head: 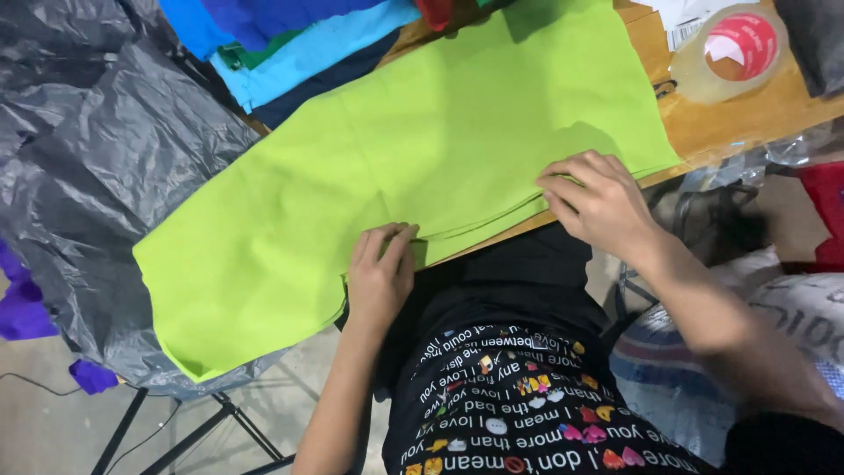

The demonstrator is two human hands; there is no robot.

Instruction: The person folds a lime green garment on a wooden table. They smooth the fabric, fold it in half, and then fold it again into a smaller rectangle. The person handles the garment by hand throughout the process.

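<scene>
Nearest to the person, the left hand (380, 280) pinches the near edge of the lime green cloth (422, 167), and the right hand (600, 200) presses its fingers flat on the same edge. The cloth covers the wooden table (747, 119); its left end hangs over grey plastic sheeting (97, 176) and could slide off, I think. Farther, a tape roll (734, 48) lies.

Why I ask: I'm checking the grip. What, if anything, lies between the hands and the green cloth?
Nothing visible: the left hand and right hand both rest directly on the near edge of the lime green cloth.
</scene>
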